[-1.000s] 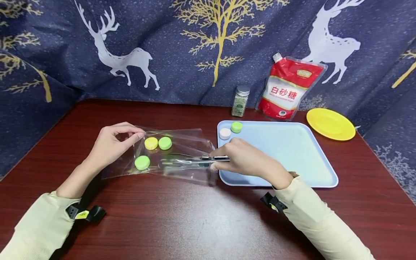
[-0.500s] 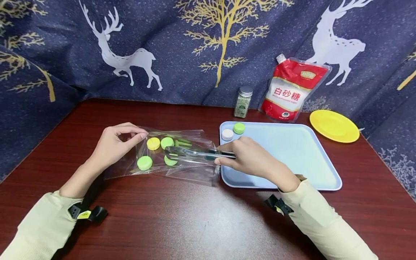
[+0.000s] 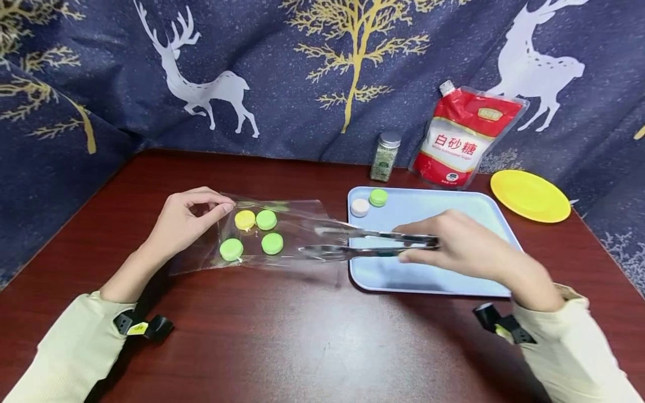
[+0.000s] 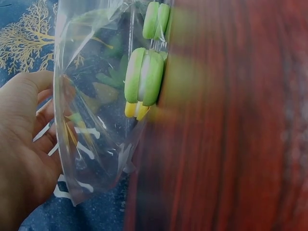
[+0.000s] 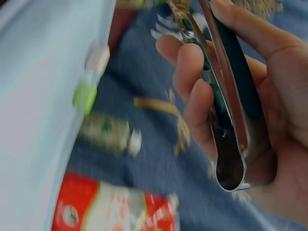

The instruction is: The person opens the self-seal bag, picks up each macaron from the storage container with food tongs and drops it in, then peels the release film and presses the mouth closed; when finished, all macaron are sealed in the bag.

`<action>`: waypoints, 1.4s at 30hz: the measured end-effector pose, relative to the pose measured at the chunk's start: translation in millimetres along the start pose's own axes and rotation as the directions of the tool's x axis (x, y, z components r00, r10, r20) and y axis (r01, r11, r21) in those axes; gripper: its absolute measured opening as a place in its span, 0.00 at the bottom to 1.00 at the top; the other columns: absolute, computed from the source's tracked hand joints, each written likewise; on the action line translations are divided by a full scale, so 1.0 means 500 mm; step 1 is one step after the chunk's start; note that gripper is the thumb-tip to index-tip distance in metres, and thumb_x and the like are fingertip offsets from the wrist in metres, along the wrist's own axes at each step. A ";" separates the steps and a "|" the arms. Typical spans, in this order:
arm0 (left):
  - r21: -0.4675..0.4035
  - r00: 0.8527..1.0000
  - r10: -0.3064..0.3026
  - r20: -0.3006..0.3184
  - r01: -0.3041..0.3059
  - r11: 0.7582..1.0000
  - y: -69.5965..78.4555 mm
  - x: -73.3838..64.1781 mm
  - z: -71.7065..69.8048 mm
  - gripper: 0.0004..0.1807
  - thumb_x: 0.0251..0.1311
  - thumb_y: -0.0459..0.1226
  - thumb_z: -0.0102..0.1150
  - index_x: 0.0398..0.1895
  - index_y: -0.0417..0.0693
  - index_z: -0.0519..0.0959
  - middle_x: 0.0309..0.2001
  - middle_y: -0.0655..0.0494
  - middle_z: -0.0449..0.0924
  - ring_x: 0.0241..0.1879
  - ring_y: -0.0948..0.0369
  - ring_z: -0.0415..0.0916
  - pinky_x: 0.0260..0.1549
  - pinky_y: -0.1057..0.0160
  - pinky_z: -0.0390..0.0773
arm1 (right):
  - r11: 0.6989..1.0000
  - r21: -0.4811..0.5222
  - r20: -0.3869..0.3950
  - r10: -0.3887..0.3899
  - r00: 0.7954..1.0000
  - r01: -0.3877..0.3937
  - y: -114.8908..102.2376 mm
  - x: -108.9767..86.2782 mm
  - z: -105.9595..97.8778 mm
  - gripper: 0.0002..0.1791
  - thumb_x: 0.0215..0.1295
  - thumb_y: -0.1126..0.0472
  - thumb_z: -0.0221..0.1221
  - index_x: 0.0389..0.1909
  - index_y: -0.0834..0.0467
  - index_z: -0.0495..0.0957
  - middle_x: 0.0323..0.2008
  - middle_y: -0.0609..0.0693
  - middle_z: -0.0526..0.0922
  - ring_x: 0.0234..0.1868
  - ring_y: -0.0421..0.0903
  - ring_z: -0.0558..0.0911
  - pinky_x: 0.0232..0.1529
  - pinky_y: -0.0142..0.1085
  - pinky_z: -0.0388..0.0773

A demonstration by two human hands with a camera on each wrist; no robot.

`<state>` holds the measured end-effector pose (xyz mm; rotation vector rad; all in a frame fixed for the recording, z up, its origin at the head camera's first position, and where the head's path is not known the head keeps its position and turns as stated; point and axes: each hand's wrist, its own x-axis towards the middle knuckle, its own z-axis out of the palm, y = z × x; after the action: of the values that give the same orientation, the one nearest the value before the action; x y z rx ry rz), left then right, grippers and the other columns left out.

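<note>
The person's left hand pinches the upper left corner of a clear, crinkled plastic bag between thumb and fingertips, and the left wrist view shows its other fingers loosely bent beside the film. The right hand grasps the rear of a pair of shiny metal tongs, its fingers curled round both arms; the tong tips stand apart, pointing left, with nothing between them. They reach the right end of the bag, though whether they lie inside it or above it cannot be told. The bag lies on the glossy red-brown wooden table between the two hands, nearer the left. In its left half sit a round yellow macaron, a light green macaron right next to it, and two more green ones nearer the person. The right hand is over a pale blue rectangular tray, where a round white macaron and a bright green macaron rest in the far left corner.
</note>
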<state>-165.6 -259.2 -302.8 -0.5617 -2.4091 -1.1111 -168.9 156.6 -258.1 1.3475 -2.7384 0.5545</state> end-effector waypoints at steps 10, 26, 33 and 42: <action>0.018 1.000 -0.009 0.000 0.009 1.000 0.007 0.000 0.001 0.03 0.53 0.25 0.62 0.30 0.36 0.83 0.28 0.50 0.80 0.22 0.63 0.65 0.19 0.69 0.62 | 0.968 -0.141 -0.154 0.188 0.970 -0.209 0.077 -0.099 -0.071 0.25 0.46 0.55 0.72 0.46 0.61 0.82 0.07 0.31 0.57 0.10 0.31 0.50 0.15 0.28 0.55; -0.001 1.000 0.010 0.007 -0.010 1.000 -0.062 -0.004 0.008 0.03 0.54 0.31 0.64 0.31 0.47 0.85 0.29 0.63 0.80 0.23 0.64 0.68 0.19 0.70 0.65 | 0.924 -0.125 -0.118 0.349 0.930 -0.362 0.097 -0.072 -0.026 0.27 0.46 0.54 0.72 0.46 0.64 0.81 0.14 0.44 0.75 0.11 0.39 0.54 0.17 0.34 0.57; 0.006 1.000 0.019 0.004 -0.019 1.000 -0.066 -0.003 0.010 0.05 0.53 0.27 0.63 0.32 0.42 0.85 0.30 0.55 0.81 0.23 0.65 0.67 0.20 0.70 0.64 | 0.930 -0.143 -0.155 0.318 0.935 -0.340 0.095 -0.065 -0.014 0.25 0.45 0.54 0.72 0.45 0.62 0.82 0.08 0.38 0.64 0.11 0.38 0.51 0.17 0.33 0.55; -0.007 1.000 0.007 0.013 -0.007 1.000 -0.058 -0.003 0.008 0.05 0.54 0.30 0.64 0.31 0.48 0.85 0.30 0.59 0.81 0.24 0.66 0.68 0.20 0.70 0.64 | 0.934 -0.137 -0.147 0.312 0.939 -0.331 0.094 -0.060 -0.003 0.24 0.45 0.54 0.72 0.43 0.61 0.83 0.25 0.51 0.84 0.21 0.42 0.69 0.22 0.36 0.63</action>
<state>-180.2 -273.9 -323.6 -0.5812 -2.4126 -1.1169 -186.9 206.4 -276.4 0.8048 -2.8437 0.4037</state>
